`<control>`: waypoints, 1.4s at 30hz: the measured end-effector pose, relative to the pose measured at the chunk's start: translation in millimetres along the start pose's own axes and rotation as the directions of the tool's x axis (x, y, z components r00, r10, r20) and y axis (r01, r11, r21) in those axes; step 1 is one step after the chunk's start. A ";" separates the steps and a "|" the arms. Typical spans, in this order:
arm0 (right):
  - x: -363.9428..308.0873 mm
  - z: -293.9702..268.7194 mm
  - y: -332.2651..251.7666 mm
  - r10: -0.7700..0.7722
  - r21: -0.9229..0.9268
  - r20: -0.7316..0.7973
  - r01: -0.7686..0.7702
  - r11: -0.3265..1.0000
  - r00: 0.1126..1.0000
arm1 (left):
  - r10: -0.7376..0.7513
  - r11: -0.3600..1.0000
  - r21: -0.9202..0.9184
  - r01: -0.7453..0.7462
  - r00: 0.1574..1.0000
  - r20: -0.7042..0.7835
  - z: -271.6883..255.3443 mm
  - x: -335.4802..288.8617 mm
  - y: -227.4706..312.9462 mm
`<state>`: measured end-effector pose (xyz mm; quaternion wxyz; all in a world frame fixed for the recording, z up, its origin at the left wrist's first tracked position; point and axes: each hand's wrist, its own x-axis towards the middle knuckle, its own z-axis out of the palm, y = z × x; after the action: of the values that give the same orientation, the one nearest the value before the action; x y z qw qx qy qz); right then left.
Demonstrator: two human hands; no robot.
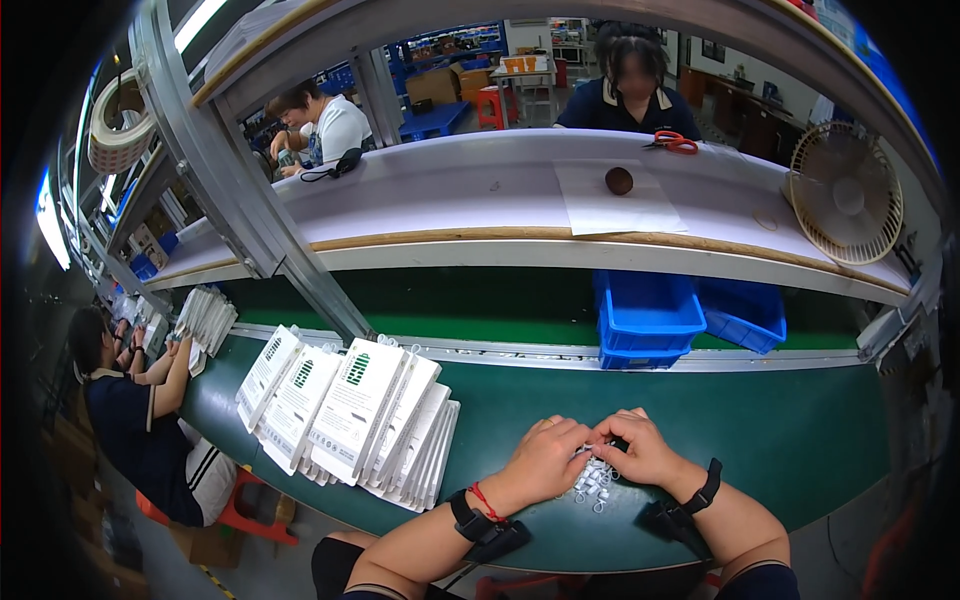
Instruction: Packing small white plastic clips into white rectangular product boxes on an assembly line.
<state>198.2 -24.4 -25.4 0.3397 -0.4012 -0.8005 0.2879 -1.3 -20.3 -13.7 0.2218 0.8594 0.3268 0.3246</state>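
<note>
My left hand (548,458) and my right hand (640,452) meet over the green table (510,405), their fingertips pinched together. A pale bit shows between them, too small to make out. Right beneath the fingers lies a little heap of small white pieces with loops (597,488), partly covered by my hands. To the left of my left forearm, flat white packages (343,415) with green print lie in overlapping, leaning stacks. Small white loops stick up from some of their top edges.
Two blue bins (650,315) (745,312) stand beyond my hands. The raised shelf (450,205) carries a fan (848,195), red-handled scissors (676,143) and a brown ball (619,181) on white paper. A metal post (235,170) rises at left. Co-workers sit at left and across.
</note>
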 end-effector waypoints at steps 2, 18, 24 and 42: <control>-0.1 0.2 -0.5 0.009 0.008 -0.004 -0.009 1.000 1.000 | -0.005 1.000 -0.018 0.005 1.000 -0.014 -1.7 1.3 2.6; 1.2 -0.6 -3.9 -0.005 0.009 0.008 0.005 1.000 1.000 | 0.022 1.000 0.000 -0.022 0.997 -0.078 -2.0 0.0 1.4; 1.1 -1.2 -2.8 0.014 0.010 -0.007 -0.014 1.000 1.000 | 0.069 0.997 -0.031 -0.073 0.991 -0.117 1.1 3.2 -1.0; -0.9 2.9 1.9 -0.002 0.021 -0.042 0.003 1.000 0.999 | 0.040 0.999 -0.024 -0.043 0.994 -0.103 -1.2 3.4 2.9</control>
<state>197.3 -24.7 -28.9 0.3609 -0.4023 -0.7907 0.2875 1.0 -19.7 -9.7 0.2093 0.8451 0.3156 0.3773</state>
